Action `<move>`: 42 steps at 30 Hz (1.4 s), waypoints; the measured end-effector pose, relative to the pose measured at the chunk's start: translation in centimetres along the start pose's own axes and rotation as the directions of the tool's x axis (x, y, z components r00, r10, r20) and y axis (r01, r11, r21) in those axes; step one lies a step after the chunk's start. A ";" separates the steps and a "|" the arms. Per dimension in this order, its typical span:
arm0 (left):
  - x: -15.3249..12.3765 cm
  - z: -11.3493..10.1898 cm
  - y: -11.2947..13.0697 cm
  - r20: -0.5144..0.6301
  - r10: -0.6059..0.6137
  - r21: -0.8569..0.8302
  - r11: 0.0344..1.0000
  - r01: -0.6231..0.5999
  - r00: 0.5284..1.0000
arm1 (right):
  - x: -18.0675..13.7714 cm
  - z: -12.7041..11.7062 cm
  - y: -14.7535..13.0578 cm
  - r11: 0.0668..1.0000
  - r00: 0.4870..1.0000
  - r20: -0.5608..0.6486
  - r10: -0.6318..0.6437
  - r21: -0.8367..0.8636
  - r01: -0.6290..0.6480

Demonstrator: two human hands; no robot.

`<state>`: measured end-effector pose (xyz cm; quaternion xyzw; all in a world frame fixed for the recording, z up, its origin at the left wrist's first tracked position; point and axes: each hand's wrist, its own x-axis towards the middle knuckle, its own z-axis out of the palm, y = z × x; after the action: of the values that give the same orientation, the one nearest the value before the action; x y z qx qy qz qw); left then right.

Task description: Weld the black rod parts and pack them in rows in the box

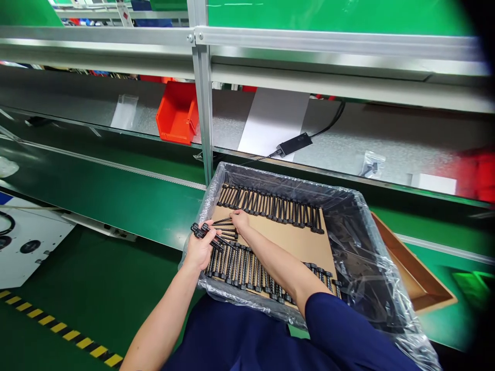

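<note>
My left hand (199, 250) is closed around a small bunch of black rod-like parts (207, 236) with thick ends, held over the left side of a plastic-lined bin (350, 195). Just right of it, my right hand (240, 220) has its fingers pinched at the end of one thin black rod. Several more rods lie between the two hands. Inside the bin, a brown cardboard sheet (288, 242) carries a far row of the same black rods (270, 206) and a near row (243, 265). My right forearm covers part of the near row.
A brown tray (415, 268) stands against the bin's right side on the green bench (154, 206). On the shelf behind are a red-orange bin (177, 113), a white sheet (274, 116), a black cabled box (294, 145) and a small bag (373, 165). A metal post (203, 103) rises behind the bin.
</note>
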<state>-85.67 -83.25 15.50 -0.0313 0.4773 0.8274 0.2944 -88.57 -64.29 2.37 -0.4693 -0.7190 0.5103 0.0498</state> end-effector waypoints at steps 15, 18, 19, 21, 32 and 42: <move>0.0 0.3 -0.1 -0.015 0.021 0.091 0.996 -0.019 1.000 | -0.9 -2.1 1.2 0.686 0.851 0.220 -0.477 -0.513 0.517; 0.1 0.3 -0.2 -0.019 0.033 0.098 0.995 -0.031 0.999 | -1.2 -2.4 1.6 0.612 0.807 0.286 -0.516 -0.536 0.581; 0.1 0.3 -0.3 -0.016 0.038 0.099 0.994 -0.036 0.999 | -1.3 -2.6 1.5 0.608 0.800 0.303 -0.518 -0.527 0.594; 0.2 0.2 -0.5 -0.013 0.042 0.117 0.992 -0.040 0.999 | -1.6 -3.3 1.2 0.610 0.789 0.304 -0.534 -0.507 0.609; 0.9 0.4 -1.5 -0.004 0.110 0.275 0.956 -0.105 0.994 | -10.7 -7.0 -1.0 0.898 0.440 0.784 -0.437 0.354 0.260; 0.7 0.2 -1.4 -0.142 -0.096 0.149 0.982 0.118 0.985 | -2.4 -5.9 -2.5 0.516 0.748 0.480 -0.458 -0.542 0.664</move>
<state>-85.48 -82.23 14.33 -0.0892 0.5571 0.7663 0.3075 -85.54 -62.06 8.13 -0.1156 -0.9658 0.2231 -0.0639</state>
